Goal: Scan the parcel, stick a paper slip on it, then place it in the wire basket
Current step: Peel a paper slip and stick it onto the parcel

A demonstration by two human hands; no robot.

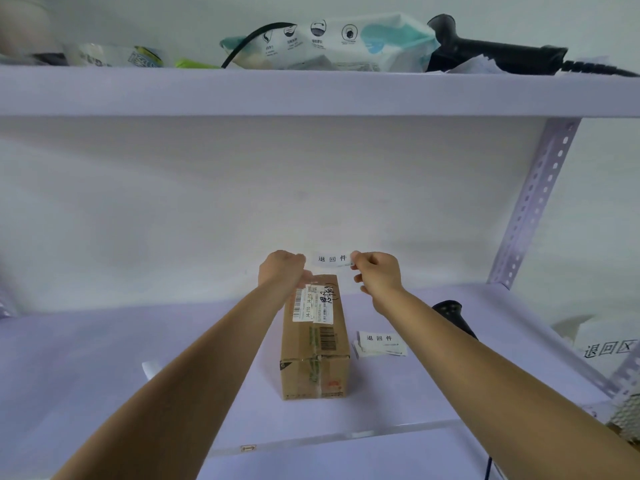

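Observation:
A long brown cardboard parcel [314, 344] lies on the white shelf [104, 358], with shipping labels and barcodes on its top. Just above its far end I hold a white paper slip [331, 259] printed with black characters. My left hand [282, 268] pinches the slip's left end and my right hand [375, 273] pinches its right end. The slip is stretched between both hands, clear of the box. A small stack of similar slips [380, 344] lies right of the parcel. Part of a wire basket [625, 414] shows at the far right edge.
A black handheld scanner [453, 317] lies on the shelf behind my right forearm. The upper shelf [311, 93] carries another black scanner [491, 46] with a coiled cable, a plastic pack [332, 43] and wrappers. A perforated metal post [533, 202] stands at right. A labelled white box [606, 344] sits far right.

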